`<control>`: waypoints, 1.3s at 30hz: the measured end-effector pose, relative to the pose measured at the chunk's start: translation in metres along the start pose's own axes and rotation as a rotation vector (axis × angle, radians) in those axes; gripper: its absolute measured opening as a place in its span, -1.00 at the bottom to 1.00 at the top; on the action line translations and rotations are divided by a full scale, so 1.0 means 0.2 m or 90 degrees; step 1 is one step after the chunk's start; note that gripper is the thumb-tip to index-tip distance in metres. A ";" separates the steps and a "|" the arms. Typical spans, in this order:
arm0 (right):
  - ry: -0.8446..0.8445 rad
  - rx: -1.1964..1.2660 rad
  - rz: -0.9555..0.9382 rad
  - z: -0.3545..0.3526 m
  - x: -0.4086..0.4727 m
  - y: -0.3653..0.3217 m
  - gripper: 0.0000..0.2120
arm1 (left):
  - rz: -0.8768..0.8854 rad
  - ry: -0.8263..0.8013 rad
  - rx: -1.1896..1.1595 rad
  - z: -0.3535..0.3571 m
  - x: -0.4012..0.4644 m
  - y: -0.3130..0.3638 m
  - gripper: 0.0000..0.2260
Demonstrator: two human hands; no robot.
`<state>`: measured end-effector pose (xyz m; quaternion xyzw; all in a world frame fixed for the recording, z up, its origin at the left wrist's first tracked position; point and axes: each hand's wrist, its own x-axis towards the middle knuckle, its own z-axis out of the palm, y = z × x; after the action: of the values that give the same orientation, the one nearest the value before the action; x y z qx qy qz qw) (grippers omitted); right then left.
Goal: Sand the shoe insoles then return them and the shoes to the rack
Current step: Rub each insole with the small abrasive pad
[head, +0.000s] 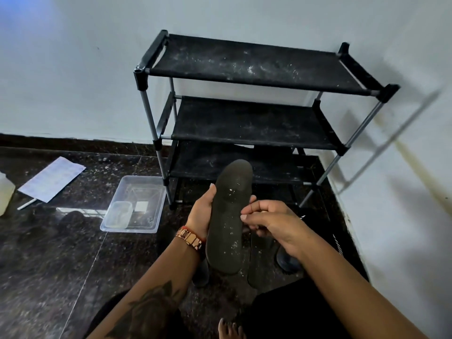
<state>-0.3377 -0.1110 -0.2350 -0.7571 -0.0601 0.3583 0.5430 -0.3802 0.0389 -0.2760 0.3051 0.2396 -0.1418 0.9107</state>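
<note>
Starting at the far left, a pale plastic bottle [5,192] stands at the frame's edge on the dark polished floor [49,253], with a sheet of paper [52,182] and a thin white stick [25,205] just beside it. Next comes a clear plastic tray [156,206] holding a smaller clear tub [118,214] and a small pale square that may be sandpaper, though it is too faint to be sure.

The left hand [200,214], with a metal watch [189,239] at the wrist, grips the dark insole [227,221] along its left edge, thumb on the upper face. The insole's long axis runs away from the person, toe end up toward the rack [256,67] and heel end down toward the lap, its face speckled with pale dust. The right hand [266,221] sits at the insole's right edge, fingers curled in a pinch; whether they hold a bit of sandpaper I cannot tell. It is the hand placed to stroke along that long axis while the left steadies.

Below them a second insole [260,260] lies flat on the floor, and dark shoes [287,261] rest near it, partly hidden. The rack's three shelves stand bare and dusty straight ahead, against the wall [403,192] on the right.
</note>
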 end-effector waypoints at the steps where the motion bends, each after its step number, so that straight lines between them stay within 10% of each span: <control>1: 0.011 -0.017 -0.006 0.00 -0.02 0.00 -0.97 | 0.012 -0.001 -0.014 0.01 -0.02 -0.01 -0.39; 12: 0.143 0.080 -0.122 -0.04 0.12 -0.12 -0.67 | 0.024 0.045 -0.143 0.00 0.03 0.02 -0.34; 22: 0.206 -0.429 -0.434 0.15 0.40 -0.01 -0.83 | 0.037 0.045 0.018 -0.03 0.15 0.04 -0.46; 39: 0.471 -0.437 -0.382 -0.08 0.53 -0.09 -0.82 | -0.068 0.003 -0.031 0.03 0.15 0.07 -0.39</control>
<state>-0.2447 -0.0650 -0.2667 -0.9141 -0.1910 -0.1389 0.3296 -0.3475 0.0418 -0.2803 0.2698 0.2613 -0.1832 0.9085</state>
